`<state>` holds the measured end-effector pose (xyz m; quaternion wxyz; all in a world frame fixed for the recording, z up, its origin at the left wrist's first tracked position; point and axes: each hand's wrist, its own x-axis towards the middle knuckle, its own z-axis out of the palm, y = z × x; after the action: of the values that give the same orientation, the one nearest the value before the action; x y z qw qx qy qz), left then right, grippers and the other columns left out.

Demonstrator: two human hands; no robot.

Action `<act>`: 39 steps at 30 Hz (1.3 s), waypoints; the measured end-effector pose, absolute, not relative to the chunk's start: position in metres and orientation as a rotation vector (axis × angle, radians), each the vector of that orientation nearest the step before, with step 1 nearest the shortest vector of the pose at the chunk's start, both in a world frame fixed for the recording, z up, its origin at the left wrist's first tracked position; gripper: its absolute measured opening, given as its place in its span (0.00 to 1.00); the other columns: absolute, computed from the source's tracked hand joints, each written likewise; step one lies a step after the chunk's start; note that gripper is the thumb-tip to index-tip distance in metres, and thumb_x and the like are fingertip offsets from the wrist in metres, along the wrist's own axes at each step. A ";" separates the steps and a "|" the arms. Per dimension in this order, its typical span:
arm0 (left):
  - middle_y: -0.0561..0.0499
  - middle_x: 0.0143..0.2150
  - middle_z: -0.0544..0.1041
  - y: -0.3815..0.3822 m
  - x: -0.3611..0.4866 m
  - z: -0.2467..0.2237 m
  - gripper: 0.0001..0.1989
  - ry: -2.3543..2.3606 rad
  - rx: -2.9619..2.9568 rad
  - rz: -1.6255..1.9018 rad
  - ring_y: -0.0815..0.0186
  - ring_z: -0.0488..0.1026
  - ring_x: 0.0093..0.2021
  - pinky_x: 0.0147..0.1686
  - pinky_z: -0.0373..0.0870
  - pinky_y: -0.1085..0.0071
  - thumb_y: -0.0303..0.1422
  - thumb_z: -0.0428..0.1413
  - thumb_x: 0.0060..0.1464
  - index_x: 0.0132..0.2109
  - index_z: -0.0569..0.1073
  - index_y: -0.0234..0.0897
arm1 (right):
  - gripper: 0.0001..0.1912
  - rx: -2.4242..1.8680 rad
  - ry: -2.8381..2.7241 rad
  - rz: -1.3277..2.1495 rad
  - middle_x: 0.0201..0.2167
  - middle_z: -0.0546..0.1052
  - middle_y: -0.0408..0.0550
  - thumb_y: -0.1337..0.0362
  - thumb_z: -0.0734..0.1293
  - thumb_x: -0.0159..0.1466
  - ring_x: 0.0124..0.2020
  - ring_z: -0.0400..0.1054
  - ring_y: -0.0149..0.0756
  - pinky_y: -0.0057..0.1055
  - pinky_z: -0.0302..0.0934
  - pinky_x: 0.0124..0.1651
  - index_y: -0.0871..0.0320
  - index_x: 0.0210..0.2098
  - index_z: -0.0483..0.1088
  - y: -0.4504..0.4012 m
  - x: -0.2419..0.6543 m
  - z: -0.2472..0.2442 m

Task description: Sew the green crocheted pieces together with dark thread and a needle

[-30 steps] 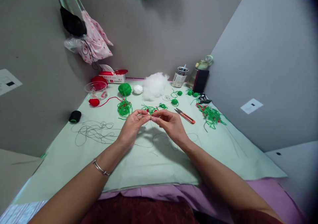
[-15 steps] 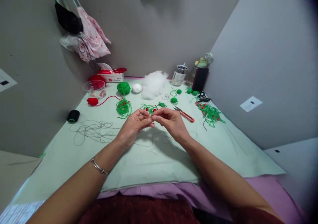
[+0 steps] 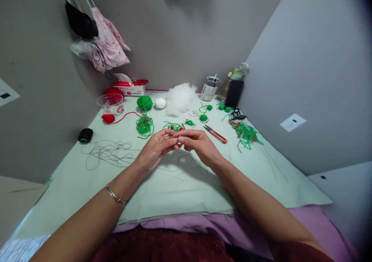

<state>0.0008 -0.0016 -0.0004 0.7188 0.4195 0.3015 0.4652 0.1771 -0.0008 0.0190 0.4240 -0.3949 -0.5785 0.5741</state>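
Observation:
My left hand (image 3: 158,145) and my right hand (image 3: 198,143) meet fingertip to fingertip above the middle of the table. Each is closed in a pinch; whatever lies between the fingers is too small or hidden to make out. Loose dark thread (image 3: 109,155) sprawls over the cloth to the left, and a strand of it curves below the hands. Just beyond the fingers lie small red pieces with green yarn (image 3: 176,127), partly covered by the hands. Orange-handled thread snips (image 3: 215,134) rest to the right of my right hand.
Green yarn balls (image 3: 144,103), white stuffing (image 3: 180,99), a tissue box (image 3: 130,87), a clear tub (image 3: 110,105) and a pen tin (image 3: 209,88) line the back. A black thread spool (image 3: 85,135) stands left. Tangled yarn (image 3: 247,134) lies right, near a phone (image 3: 234,93) and bottle (image 3: 236,74).
My right hand has dipped slightly and its fingers have stretched out more toward the left hand. The fingertips of both hands remain together; the things on the table have not moved.

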 end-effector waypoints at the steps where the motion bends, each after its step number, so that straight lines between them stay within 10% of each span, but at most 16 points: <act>1: 0.54 0.28 0.76 -0.002 0.001 -0.001 0.14 0.658 0.929 1.025 0.72 0.73 0.30 0.42 0.71 0.72 0.34 0.67 0.51 0.40 0.72 0.36 | 0.11 -0.984 -1.441 1.427 0.26 0.78 0.44 0.56 0.74 0.58 0.28 0.62 0.30 0.28 0.52 0.30 0.54 0.37 0.83 -0.001 0.176 0.018; 9: 0.53 0.35 0.74 -0.004 0.003 0.003 0.13 0.602 0.986 0.954 0.74 0.68 0.27 0.44 0.72 0.69 0.40 0.64 0.56 0.44 0.75 0.38 | 0.08 -0.956 -1.368 1.284 0.29 0.77 0.43 0.57 0.75 0.57 0.29 0.62 0.28 0.28 0.57 0.33 0.55 0.30 0.80 0.004 0.181 0.015; 16: 0.60 0.20 0.55 0.000 -0.005 0.005 0.17 0.644 1.157 0.854 0.74 0.48 0.19 0.32 0.68 0.72 0.45 0.57 0.61 0.33 0.75 0.36 | 0.15 -0.809 -0.940 1.519 0.27 0.74 0.40 0.57 0.80 0.52 0.33 0.72 0.29 0.21 0.65 0.29 0.56 0.31 0.73 0.024 0.217 0.039; 22: 0.61 0.21 0.56 0.009 -0.022 0.008 0.15 0.722 1.179 0.935 0.76 0.48 0.20 0.31 0.65 0.76 0.41 0.57 0.62 0.33 0.73 0.34 | 0.11 -0.710 -0.753 1.173 0.19 0.65 0.31 0.72 0.74 0.57 0.14 0.49 0.15 0.15 0.49 0.16 0.56 0.33 0.68 0.052 0.320 0.052; 28: 0.60 0.20 0.55 0.011 -0.024 0.006 0.14 0.765 1.220 0.915 0.76 0.52 0.20 0.30 0.62 0.77 0.41 0.58 0.61 0.33 0.74 0.34 | 0.12 -0.807 -0.913 0.809 0.26 0.74 0.37 0.62 0.77 0.57 0.14 0.46 0.17 0.21 0.38 0.15 0.54 0.31 0.69 0.051 0.333 0.052; 34: 0.61 0.19 0.54 0.009 -0.018 0.004 0.15 0.745 1.260 0.877 0.76 0.51 0.20 0.30 0.64 0.76 0.42 0.58 0.61 0.34 0.76 0.34 | 0.12 -0.963 -1.590 1.345 0.45 0.80 0.49 0.54 0.73 0.62 0.18 0.57 0.19 0.25 0.54 0.19 0.58 0.33 0.75 0.015 0.217 0.040; 39: 0.62 0.18 0.54 0.009 -0.017 0.004 0.14 0.743 1.274 0.880 0.76 0.49 0.18 0.28 0.65 0.75 0.42 0.59 0.60 0.35 0.77 0.34 | 0.15 -0.843 -1.852 1.621 0.32 0.78 0.47 0.53 0.71 0.64 0.28 0.70 0.28 0.26 0.64 0.32 0.61 0.35 0.75 0.004 0.194 0.031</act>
<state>-0.0170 0.0087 0.0043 0.6533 0.5617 0.3273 0.3880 0.1943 0.0038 0.0309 0.2668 -0.3124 -0.6859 0.6006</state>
